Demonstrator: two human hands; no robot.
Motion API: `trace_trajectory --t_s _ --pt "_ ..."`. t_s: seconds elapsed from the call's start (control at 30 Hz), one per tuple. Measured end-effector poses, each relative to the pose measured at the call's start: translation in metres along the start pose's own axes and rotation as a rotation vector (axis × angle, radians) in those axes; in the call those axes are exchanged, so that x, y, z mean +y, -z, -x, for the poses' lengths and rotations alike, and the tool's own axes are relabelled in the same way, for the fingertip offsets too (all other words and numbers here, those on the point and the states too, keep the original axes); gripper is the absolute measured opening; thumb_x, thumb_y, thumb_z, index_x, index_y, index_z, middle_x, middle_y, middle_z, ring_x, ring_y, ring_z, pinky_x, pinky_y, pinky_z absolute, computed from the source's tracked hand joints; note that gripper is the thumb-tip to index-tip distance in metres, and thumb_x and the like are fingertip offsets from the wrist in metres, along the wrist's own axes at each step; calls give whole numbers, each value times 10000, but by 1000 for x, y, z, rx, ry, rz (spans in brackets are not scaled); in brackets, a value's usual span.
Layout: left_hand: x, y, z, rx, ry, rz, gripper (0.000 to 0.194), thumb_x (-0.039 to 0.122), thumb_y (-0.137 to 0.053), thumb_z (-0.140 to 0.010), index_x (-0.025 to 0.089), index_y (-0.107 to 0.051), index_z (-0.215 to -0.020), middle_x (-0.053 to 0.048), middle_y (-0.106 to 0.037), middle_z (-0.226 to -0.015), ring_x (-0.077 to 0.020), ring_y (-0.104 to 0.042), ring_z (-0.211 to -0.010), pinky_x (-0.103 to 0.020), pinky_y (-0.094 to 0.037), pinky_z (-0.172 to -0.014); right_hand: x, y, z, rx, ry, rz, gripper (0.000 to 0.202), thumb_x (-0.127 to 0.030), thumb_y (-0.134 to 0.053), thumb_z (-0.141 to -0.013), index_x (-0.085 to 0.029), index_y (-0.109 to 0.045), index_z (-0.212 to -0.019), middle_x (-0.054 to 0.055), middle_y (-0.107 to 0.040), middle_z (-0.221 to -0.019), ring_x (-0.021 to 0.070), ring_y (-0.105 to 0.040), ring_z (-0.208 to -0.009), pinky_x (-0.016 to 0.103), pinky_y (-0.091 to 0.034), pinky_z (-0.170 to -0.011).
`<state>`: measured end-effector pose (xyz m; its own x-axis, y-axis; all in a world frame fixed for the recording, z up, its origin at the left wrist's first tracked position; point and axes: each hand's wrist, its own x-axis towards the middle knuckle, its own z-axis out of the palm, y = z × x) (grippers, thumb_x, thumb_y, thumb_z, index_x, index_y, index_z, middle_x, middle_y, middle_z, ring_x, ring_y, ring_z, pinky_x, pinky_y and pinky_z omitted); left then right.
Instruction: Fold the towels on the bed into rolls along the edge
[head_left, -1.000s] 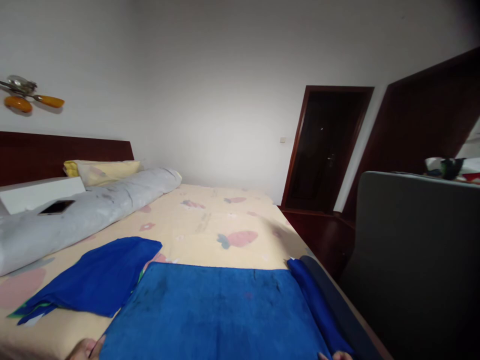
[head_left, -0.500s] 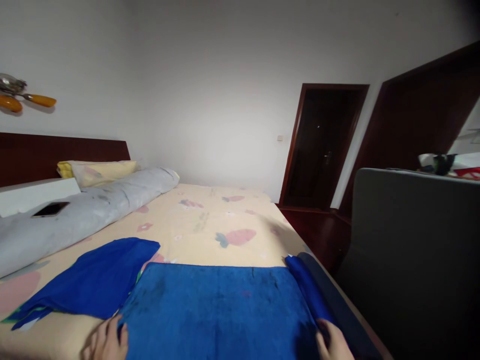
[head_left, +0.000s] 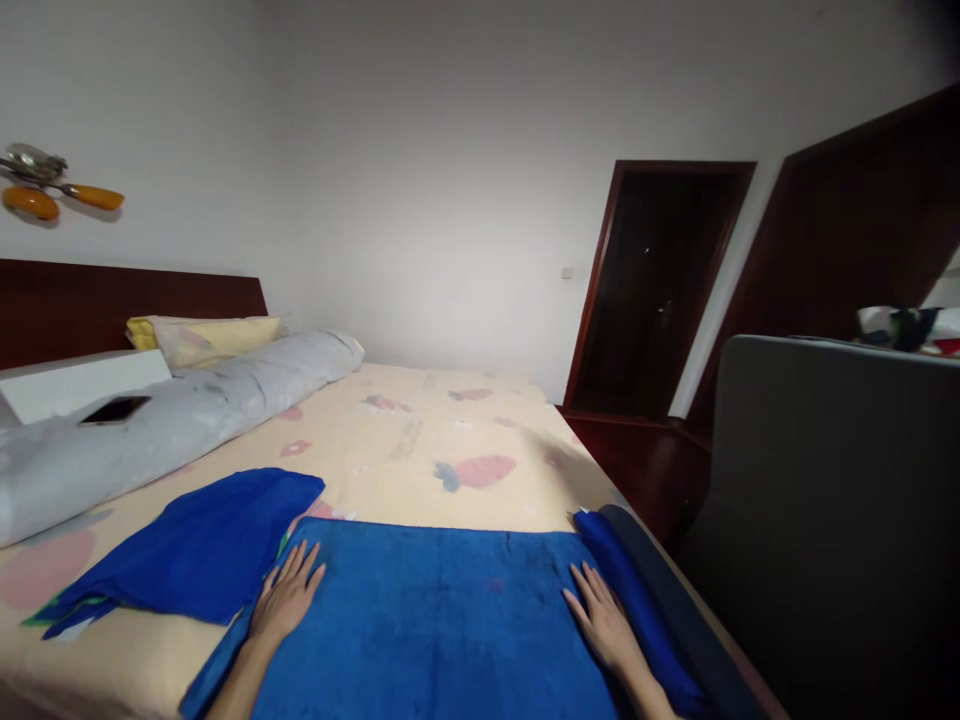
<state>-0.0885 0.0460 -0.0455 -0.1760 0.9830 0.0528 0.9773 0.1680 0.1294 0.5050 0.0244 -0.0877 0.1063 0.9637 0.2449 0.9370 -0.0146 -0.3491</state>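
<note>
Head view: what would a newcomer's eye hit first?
Likely the wide blue cloth spread on the near part of the bed, left hand and right hand resting near its two sides. Next, the loose, brighter-blue cloth to its left. Then the dark phone on the grey roll further left.

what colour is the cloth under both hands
The flat rectangular cloth is blue with dark patches, clearest in the head view.

Fingers (head_left: pixel 298 563) on blue cloth (head_left: pixel 435 620), patterned bed (head_left: pixel 405 480)
</note>
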Motion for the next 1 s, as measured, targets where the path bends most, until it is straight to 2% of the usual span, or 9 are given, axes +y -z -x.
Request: trace_trajectory --t_s 0.17,0.3,0.37,0.57,0.63,0.73,0.83,0.93,1.0 --pt "-25 4 -13 -20 11 49 629 484 -233 -954 214 -272 -1521 -54 -202 -1613 -198 -169 -1484 -462 -182 -1177 21 -7 -14 37 -32 -75 748 -608 -366 -847 -111 -488 -1393 131 -402 -1521 279 -267 -1447 459 -228 -1199" --pt "-32 6 -24 2 42 115 622 477 -186 -960 218 -285 -1516 -58 -178 -1620 -229 -152 -1488 -544 -263 -1132 23 -10 -17 73 -31 -90 747 -613 -359 -838 -119 -501 -1381 122 -419 -1513 278 -280 -1444 463 -237 -1196" --pt "-41 5 -29 21 50 158 620 472 -185 -957 218 -307 -1509 -66 -220 -1609 -247 -181 -1481 -562 -301 -1110 21 -9 -16 68 -33 -88 764 -615 -351 -838 -102 -493 -1385 131 -409 -1517 280 -270 -1447 462 -224 -1200" --pt "-91 3 -39 45 35 193 642 421 -249 -922 104 -415 -1455 -105 -416 -1520 -220 -385 -1399 -358 -310 -1152 19 -6 -13 88 -13 -71 729 -586 -355 -854 -100 -504 -1377 135 -417 -1512 282 -281 -1443 469 -231 -1196" --pt "-97 6 -39 66 65 162 622 401 -267 -913 106 -461 -1426 -102 -492 -1469 -230 -447 -1358 -348 -341 -1134 19 -6 -13 93 -3 -66 734 -585 -358 -857 -83 -511 -1369 153 -419 -1507 293 -288 -1440 477 -239 -1192" --pt "-81 11 -38 90 123 50 574 325 -312 -896 70 -521 -1365 -166 -590 -1362 -281 -519 -1294 -392 -372 -1101 19 -7 -12 104 -1 -62 730 -588 -366 -860 -86 -514 -1368 155 -424 -1503 298 -299 -1435 484 -251 -1187" --pt "-44 10 -42 87 89 1 526 259 -320 -892 62 -549 -1323 -200 -630 -1294 -282 -592 -1205 -385 -400 -1054 19 -8 -12 105 -7 -59 734 -594 -362 -864 -91 -502 -1380 150 -414 -1511 290 -292 -1439 477 -241 -1192" --pt "-7 4 -50 108 -99 40 544 301 -297 -925 109 -475 -1402 -142 -513 -1448 -212 -490 -1320 -322 -343 -1100 18 -6 -11 99 -10 -54 731 -589 -358 -869 -89 -496 -1385 147 -410 -1514 277 -282 -1443 459 -225 -1200" --pt "8 -1 -59 105 -163 56 570 356 -294 -934 134 -432 -1440 -116 -423 -1519 -203 -360 -1412 -363 -267 -1153 16 -4 -10 98 -13 -54 717 -580 -367 -872 -97 -497 -1385 140 -413 -1513 273 -283 -1443 455 -229 -1199"
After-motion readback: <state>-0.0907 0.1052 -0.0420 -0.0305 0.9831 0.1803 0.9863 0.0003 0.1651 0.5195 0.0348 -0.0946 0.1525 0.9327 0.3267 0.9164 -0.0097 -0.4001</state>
